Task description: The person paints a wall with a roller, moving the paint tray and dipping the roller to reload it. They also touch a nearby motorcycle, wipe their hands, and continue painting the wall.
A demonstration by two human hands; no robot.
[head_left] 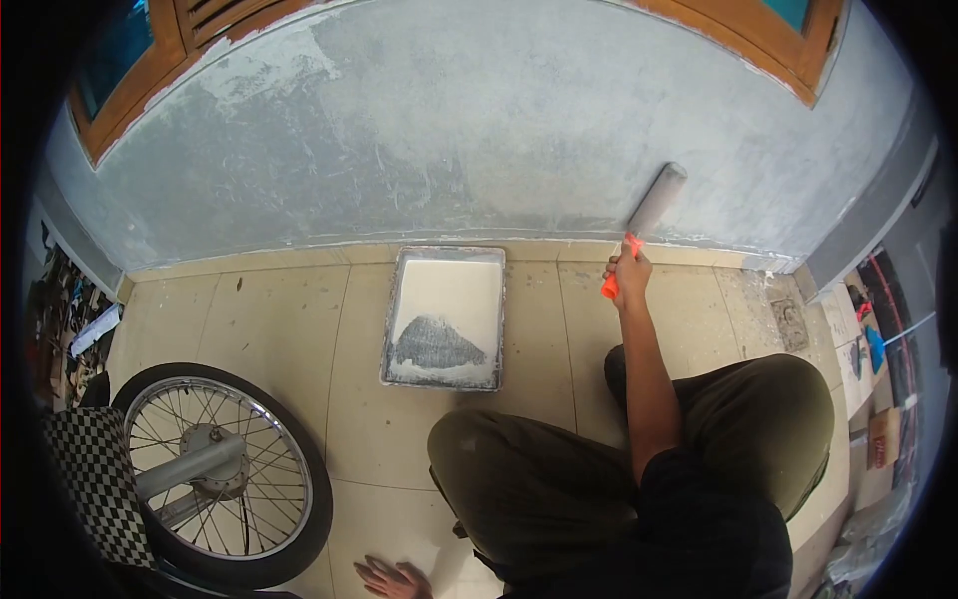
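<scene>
A paint roller (660,195) with an orange handle is gripped in my right hand (629,276). Its grey sleeve lies against the lower part of the grey wall (479,130), tilted up to the right. My left hand (395,579) is down on the tiled floor at the bottom edge of the view, fingers spread and holding nothing. Between my knees and the wall stands a paint tray (501,329) with cream-white paint in it. The tray's grey ramp shows through at the near end.
A motorcycle wheel (317,479) stands at the left beside a checkered cover (95,474). Wooden window frames (793,62) border the wall above. Cream tiles (274,309) form the floor, with stains near the right corner. Assorted items, including a small box (883,437), line the right edge.
</scene>
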